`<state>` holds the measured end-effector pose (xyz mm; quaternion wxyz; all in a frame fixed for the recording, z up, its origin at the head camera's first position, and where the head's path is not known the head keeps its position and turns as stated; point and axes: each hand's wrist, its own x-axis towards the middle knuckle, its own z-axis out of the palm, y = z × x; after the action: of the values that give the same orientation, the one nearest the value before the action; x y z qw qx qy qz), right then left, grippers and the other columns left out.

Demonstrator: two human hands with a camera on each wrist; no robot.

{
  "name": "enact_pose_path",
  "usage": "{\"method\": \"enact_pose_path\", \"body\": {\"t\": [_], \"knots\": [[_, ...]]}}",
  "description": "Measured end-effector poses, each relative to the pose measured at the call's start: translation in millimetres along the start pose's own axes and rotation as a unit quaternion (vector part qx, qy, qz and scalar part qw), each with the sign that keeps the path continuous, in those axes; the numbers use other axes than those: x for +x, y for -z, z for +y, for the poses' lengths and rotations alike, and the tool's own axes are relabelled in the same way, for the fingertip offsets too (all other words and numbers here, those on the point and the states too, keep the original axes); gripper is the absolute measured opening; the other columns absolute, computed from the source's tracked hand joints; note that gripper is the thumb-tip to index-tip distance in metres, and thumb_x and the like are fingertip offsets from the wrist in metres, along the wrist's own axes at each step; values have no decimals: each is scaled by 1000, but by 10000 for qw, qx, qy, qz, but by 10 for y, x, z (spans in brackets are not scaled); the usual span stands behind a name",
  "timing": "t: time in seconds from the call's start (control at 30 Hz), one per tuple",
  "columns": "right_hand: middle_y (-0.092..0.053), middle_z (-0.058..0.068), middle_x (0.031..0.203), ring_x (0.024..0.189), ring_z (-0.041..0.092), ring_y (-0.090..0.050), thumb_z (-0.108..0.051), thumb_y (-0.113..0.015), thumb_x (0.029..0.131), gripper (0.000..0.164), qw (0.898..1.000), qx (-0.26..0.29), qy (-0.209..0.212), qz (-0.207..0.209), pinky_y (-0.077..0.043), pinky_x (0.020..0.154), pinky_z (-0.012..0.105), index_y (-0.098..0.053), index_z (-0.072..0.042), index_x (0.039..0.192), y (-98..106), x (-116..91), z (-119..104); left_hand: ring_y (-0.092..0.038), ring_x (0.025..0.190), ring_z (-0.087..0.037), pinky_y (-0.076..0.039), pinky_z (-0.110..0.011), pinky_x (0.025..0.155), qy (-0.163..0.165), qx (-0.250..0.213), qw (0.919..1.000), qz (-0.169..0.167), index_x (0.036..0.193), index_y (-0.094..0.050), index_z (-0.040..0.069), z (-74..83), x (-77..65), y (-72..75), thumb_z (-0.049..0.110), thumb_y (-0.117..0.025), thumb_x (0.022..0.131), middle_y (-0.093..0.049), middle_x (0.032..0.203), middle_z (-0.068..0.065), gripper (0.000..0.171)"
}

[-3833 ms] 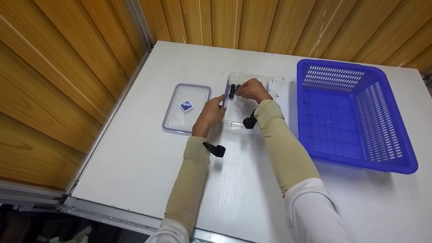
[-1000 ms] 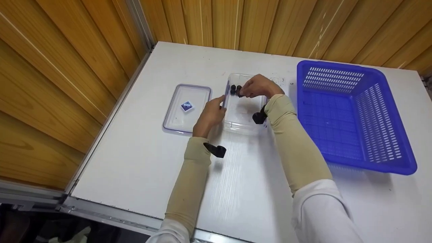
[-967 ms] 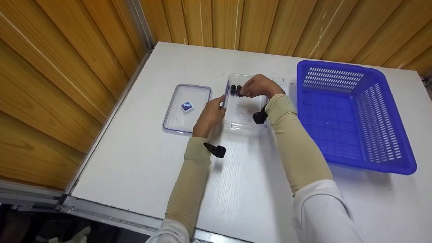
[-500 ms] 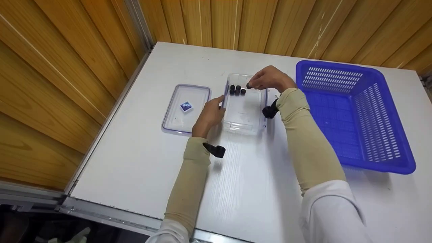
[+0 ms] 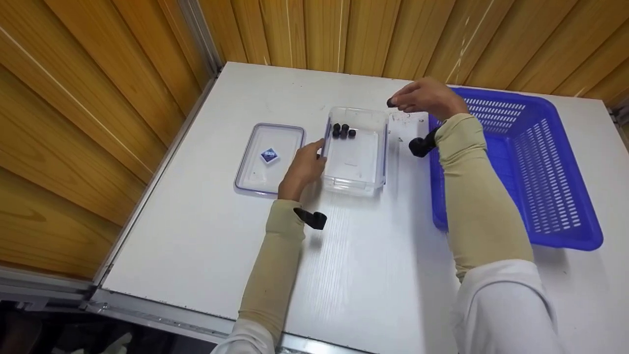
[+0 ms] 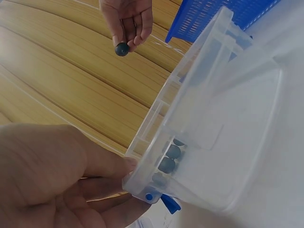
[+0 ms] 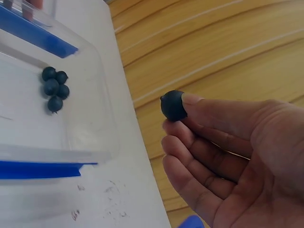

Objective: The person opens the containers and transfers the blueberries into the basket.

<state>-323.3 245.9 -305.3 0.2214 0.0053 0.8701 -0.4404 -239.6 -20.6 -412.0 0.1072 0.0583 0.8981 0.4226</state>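
Note:
Between the thumb and fingertips of my right hand (image 7: 223,147) is a dark blueberry (image 7: 173,105), round with a small nub. In the head view this hand (image 5: 425,98) is raised beyond the far right corner of a clear plastic food container (image 5: 351,162). Several more blueberries (image 7: 51,87) lie clustered inside, near its far left corner. My left hand (image 5: 305,164) grips the container's left side; in the left wrist view the thumb lies at the rim and the fingers (image 6: 118,209) curl by a blue clip (image 6: 170,203).
The container's lid (image 5: 245,162) lies flat to the left, with a small blue-and-white diamond-shaped piece (image 5: 269,156) on it. A large blue basket (image 5: 555,241) stands at the right, partly behind my right forearm. A wooden wall (image 5: 324,34) borders the white table (image 5: 196,236).
My right hand has lifted a blueberry out of the container and carried it up and to the right, past the rim. The left hand keeps its place at the container's side.

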Motion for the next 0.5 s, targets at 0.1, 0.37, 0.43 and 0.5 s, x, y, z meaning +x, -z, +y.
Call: {"method": "enact_pose_path", "body": {"t": [0.1,0.37,0.43,0.5], "knots": [[-56,9,121,113,23,-51,-27,-61,89,47,9999,114,4,76,-36,102,37,-53,-2,128,109,-49,58,-40,128,-24,-31,-32,106,-8,55,10000,-6,144,-30,7,-1,6,10,9,-46,95,-37,143,-13,51],[-65,3,105,98,14,-60,-18,-64,86,39,9932,1145,-59,222,-46,90,27,-58,1,120,363,-135,299,-41,127,-24,-33,-32,104,15,56,10000,67,144,-30,6,-66,-27,56,9,-46,95,-38,143,-13,51],[-68,0,95,89,12,-63,-14,-67,84,29,9860,1643,-112,269,-50,80,22,-64,-2,110,437,-166,392,-41,127,-24,-33,-33,104,10,46,9999,94,143,-31,6,-71,-36,67,9,-46,95,-38,143,-13,51],[-69,-2,87,83,10,-65,-14,-69,82,23,9810,1887,-229,389,-51,70,18,-67,-5,104,503,-202,498,-40,128,-24,-32,-33,105,14,43,10000,88,143,-31,6,-72,-39,74,10,-46,95,-37,144,-12,51]]}}
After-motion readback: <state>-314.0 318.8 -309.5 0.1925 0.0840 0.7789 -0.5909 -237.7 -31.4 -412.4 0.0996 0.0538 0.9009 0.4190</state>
